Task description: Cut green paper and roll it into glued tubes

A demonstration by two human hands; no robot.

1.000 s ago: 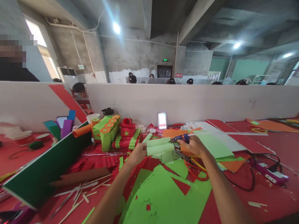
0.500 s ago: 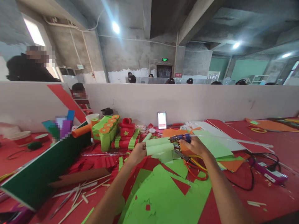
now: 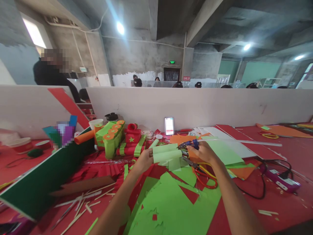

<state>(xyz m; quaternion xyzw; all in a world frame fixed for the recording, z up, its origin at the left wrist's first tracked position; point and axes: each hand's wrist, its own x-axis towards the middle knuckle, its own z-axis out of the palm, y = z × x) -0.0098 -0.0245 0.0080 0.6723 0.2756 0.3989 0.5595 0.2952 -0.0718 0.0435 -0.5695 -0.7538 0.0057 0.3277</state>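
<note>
A pale green paper [image 3: 167,157] is hanging low over the table's middle, its near part curving into a roll and its far part lying open, so the shaping is looking partly done and the closing of the roll left over. The left hand [image 3: 146,159] is pinching its left end between thumb and fingers. The right hand [image 3: 204,152] is gripping a blue glue gun [image 3: 191,144], whose nozzle is pointing at the paper's right end; whether any glue is sitting there cannot be told. Just below, scissors [image 3: 195,165] are lying with their handles toward the right forearm. Nearer the person, a bright green sheet [image 3: 176,209] is showing cut-out gaps. Farther left, a green-and-orange paper piece [image 3: 111,137] and red rolls [image 3: 132,141] with green bands are standing together, apparently assembled already. Behind everything, a white partition [image 3: 207,104] is bounding the table.
</note>
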